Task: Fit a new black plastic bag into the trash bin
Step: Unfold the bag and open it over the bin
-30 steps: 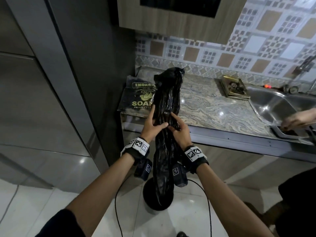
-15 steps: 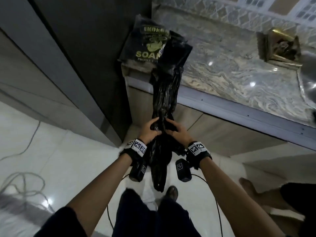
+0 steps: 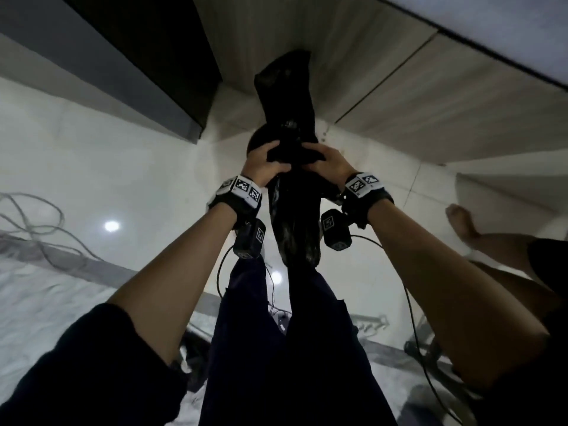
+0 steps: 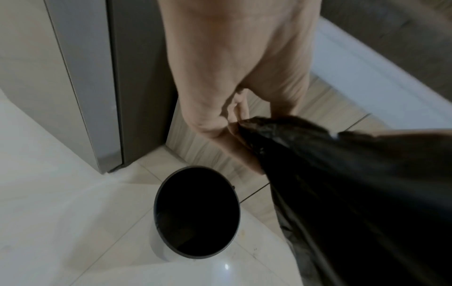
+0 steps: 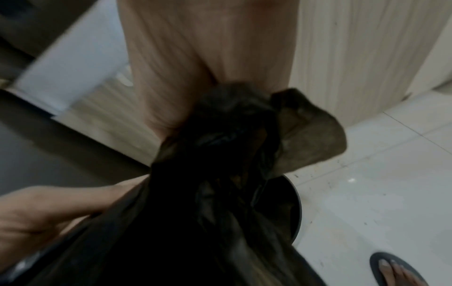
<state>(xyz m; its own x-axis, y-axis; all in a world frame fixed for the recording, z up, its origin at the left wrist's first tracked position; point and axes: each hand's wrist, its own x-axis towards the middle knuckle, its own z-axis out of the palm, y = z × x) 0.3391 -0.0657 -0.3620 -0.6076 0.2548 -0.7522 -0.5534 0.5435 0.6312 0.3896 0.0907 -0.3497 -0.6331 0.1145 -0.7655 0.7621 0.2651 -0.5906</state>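
Observation:
Both hands grip a long, crumpled black plastic bag [image 3: 292,222] side by side in front of me. My left hand [image 3: 263,162] pinches its left side and my right hand [image 3: 326,161] grips its right side. One end of the bag [image 3: 287,84] sticks forward past the hands, the other hangs toward my legs. In the left wrist view the bag [image 4: 354,193] hangs to the right of the round dark-rimmed trash bin [image 4: 197,212], which stands open on the floor below the left hand [image 4: 234,123]. In the right wrist view the bag [image 5: 215,193] covers most of the bin's rim [image 5: 294,209].
A dark refrigerator side [image 4: 137,77] stands left of the bin and pale wood cabinet doors [image 3: 399,96] behind it. The floor is white tile [image 3: 92,155]. Cables [image 3: 37,222] lie at left. Another person's sandalled foot [image 5: 396,271] stands at right, close to the bin.
I have bent down: the view tipped from the counter to the floor, and both hands brought the bag down from counter height to just above the bin.

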